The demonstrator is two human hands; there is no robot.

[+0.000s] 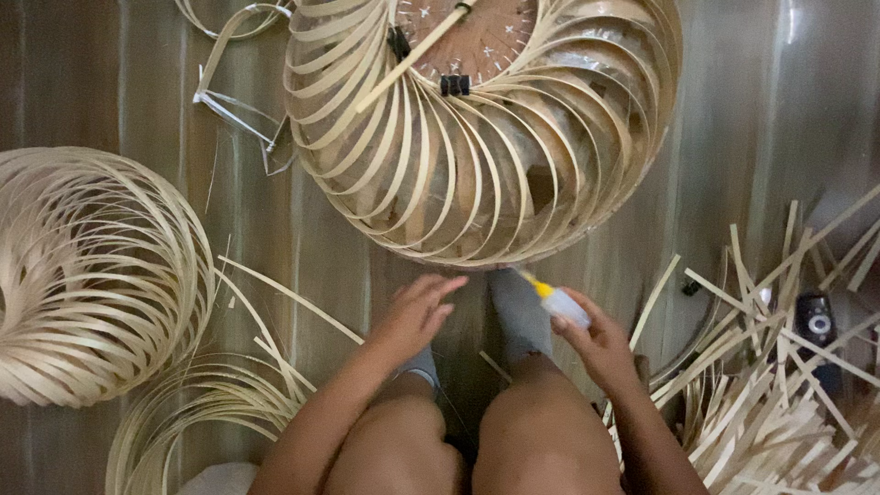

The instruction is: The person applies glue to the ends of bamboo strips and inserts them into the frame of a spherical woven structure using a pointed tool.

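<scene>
yellow-tipped glue bottle [555, 301] in right hand [600, 346]

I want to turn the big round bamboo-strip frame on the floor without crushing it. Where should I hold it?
Probably by the lower rim of the round bamboo frame, coming from the near side by the left hand. There the thin curved strips gather into a firmer band; between rim and centre they arch apart and look flimsy.

Right hand [600, 344] holds a glue bottle [559, 302], nozzle just short of the woven strip frame [486, 137] lying directly ahead of both hands. Left hand [412, 316] hovers just before the frame's near rim — not touching. A second woven frame [92, 275] lies well left of it. Loose strips [779, 385] piled right of the right hand — a coil of strips [202, 403] left, near the left forearm.
</scene>
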